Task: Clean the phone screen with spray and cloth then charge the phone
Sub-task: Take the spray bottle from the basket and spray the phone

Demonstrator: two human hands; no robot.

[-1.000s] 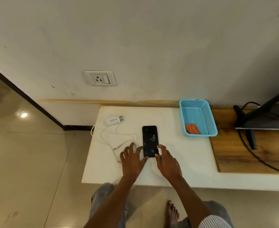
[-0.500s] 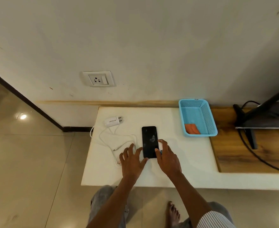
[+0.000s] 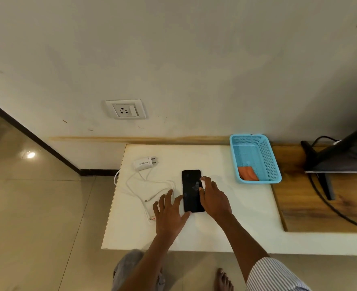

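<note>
Fingers (image 3: 202, 182) of right hand (image 3: 214, 198) hide phone (image 3: 191, 191) edge.

Left hand (image 3: 170, 211) lies flat with fingers spread; right hand (image 3: 214, 196) reaches forward, fingers curled

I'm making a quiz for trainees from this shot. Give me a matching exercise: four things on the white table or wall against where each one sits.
Things:
1. phone
2. charger plug
3. orange cloth
4. wall socket

Places:
A. inside the blue basket
B. on the wall above the table
C. lying flat between the two hands
D. at the table's far left, its white cable trailing toward the person

Pairs: 1-C, 2-D, 3-A, 4-B
</note>
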